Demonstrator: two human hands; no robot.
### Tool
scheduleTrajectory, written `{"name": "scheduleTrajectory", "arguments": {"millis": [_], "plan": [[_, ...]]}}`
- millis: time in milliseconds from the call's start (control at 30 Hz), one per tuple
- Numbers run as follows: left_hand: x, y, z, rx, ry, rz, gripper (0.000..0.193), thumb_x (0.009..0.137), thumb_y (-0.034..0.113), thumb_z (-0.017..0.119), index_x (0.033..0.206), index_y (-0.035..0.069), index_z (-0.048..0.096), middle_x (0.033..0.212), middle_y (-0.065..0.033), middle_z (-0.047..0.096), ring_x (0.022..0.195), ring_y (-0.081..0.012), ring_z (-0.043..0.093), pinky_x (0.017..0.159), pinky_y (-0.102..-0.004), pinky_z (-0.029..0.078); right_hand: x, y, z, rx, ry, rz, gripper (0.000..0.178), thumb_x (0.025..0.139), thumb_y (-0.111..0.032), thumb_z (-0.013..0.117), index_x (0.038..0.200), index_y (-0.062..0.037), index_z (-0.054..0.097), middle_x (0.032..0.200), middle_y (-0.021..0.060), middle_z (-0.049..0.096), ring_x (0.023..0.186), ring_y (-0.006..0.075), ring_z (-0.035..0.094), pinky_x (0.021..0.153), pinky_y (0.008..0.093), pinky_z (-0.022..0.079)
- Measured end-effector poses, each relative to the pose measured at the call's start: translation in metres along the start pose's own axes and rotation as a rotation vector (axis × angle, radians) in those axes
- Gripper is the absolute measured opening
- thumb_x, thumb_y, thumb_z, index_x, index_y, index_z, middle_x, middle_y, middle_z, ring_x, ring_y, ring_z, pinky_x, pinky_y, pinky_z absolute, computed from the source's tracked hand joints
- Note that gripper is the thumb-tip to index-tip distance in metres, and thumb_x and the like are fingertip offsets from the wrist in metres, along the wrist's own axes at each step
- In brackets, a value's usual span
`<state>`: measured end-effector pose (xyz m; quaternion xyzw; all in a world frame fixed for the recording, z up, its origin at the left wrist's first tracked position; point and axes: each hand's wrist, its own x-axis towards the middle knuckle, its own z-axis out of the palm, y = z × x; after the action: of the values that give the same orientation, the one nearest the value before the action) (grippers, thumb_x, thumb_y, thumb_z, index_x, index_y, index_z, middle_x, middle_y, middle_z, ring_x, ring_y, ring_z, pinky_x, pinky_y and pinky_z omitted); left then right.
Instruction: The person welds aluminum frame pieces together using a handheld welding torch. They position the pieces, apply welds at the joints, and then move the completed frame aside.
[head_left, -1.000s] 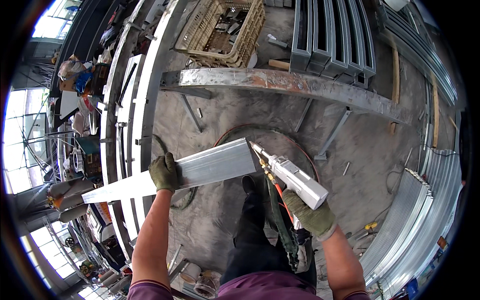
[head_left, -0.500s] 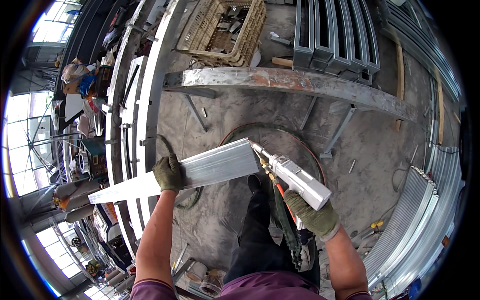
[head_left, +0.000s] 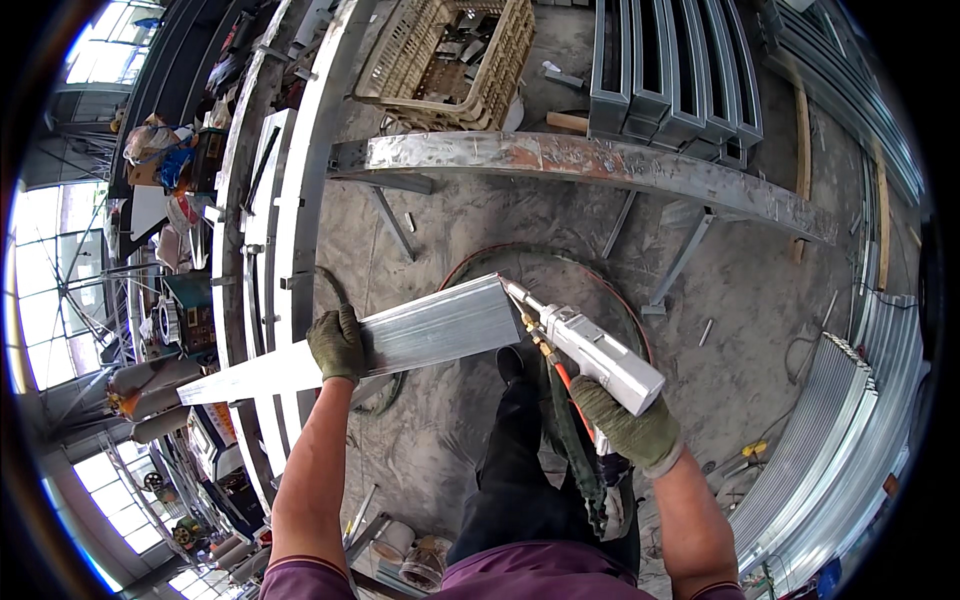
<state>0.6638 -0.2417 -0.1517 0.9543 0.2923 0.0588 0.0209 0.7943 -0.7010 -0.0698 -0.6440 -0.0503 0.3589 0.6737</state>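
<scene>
Working in the head view, the only one, you have your two hands well apart, each closed on something of its own. Your left hand (head_left: 337,345), in an olive-green knitted glove, clasps the long silvery metal piece (head_left: 440,328) partway along, wrapped across it to the far edge; the fingertips are hidden. The piece slants from the pale metal rails (head_left: 303,200) at the left, which seem to bear its left part, toward the middle of the scene, where its right end stands out over the grey concrete floor (head_left: 480,220). Gripping it between rails and free end probably keeps it from rocking.

Your right hand (head_left: 630,420), gloved alike, is clamped around the pale grey boxy hand tool (head_left: 602,358) with its narrow nose. You hold it slanting, body near and right, nose far and left, presumably to bring the tip close to the far corner of the piece's right end; whether they touch, I cannot tell. The orange hose (head_left: 562,378) runs from the brass-coloured fitting (head_left: 545,347) toward your body, perhaps to leave that end unobstructed.

Farther off, the scuffed grey steel beam (head_left: 600,163) stands on legs. Beyond it are the beige plastic crate (head_left: 500,75), holding small scraps, and, to its right, the stacked grey metal frames (head_left: 683,130).
</scene>
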Motion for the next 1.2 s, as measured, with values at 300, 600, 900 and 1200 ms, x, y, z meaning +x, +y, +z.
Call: {"name": "scheduleTrajectory", "arguments": {"millis": [300, 600, 900, 1200], "plan": [[0.000, 0.002, 0.000, 0.009, -0.001, -0.011, 0.049, 0.108, 0.037, 0.050, 0.079, 0.001, 0.066, 0.083, -0.0240, 0.065, 0.085, -0.0489, 0.059, 0.080, -0.0576, 0.042, 0.011, -0.008, -0.007, 0.064, -0.020, -0.016, 0.038, 0.096, -0.012, 0.079, 0.131, 0.0002, 0.069, 0.114, 0.0099, 0.076, 0.101, 0.0153, 0.073, 0.085, 0.0301, 0.058], [0.002, 0.004, -0.005, 0.030, -0.110, -0.069, 0.044, 0.107, 0.036, 0.047, 0.086, 0.004, 0.070, 0.089, -0.0209, 0.069, 0.090, -0.0461, 0.062, 0.085, -0.0555, 0.044, 0.011, -0.005, -0.010, 0.001, -0.034, -0.008, 0.037, 0.096, -0.012, 0.079, 0.130, -0.0007, 0.069, 0.113, 0.0101, 0.077, 0.101, 0.0147, 0.073, 0.084, 0.0316, 0.059], [0.002, 0.003, -0.002, 0.030, -0.061, -0.032, 0.044, 0.107, 0.036, 0.049, 0.083, 0.004, 0.068, 0.087, -0.0210, 0.068, 0.088, -0.0466, 0.061, 0.083, -0.0561, 0.044, 0.012, -0.009, -0.010, 0.004, -0.037, -0.065, 0.034, 0.095, -0.008, 0.080, 0.126, -0.0003, 0.072, 0.109, 0.0091, 0.078, 0.096, 0.0147, 0.074, 0.080, 0.0311, 0.059], [0.002, 0.002, 0.001, 0.005, 0.001, 0.008, 0.046, 0.107, 0.034, 0.051, 0.078, 0.001, 0.066, 0.082, -0.0228, 0.065, 0.084, -0.0481, 0.060, 0.079, -0.0572, 0.043, 0.011, -0.003, -0.007, 0.033, -0.026, -0.079, 0.035, 0.092, -0.005, 0.082, 0.126, -0.0002, 0.072, 0.112, 0.0095, 0.078, 0.098, 0.0144, 0.074, 0.081, 0.0307, 0.060]]}}
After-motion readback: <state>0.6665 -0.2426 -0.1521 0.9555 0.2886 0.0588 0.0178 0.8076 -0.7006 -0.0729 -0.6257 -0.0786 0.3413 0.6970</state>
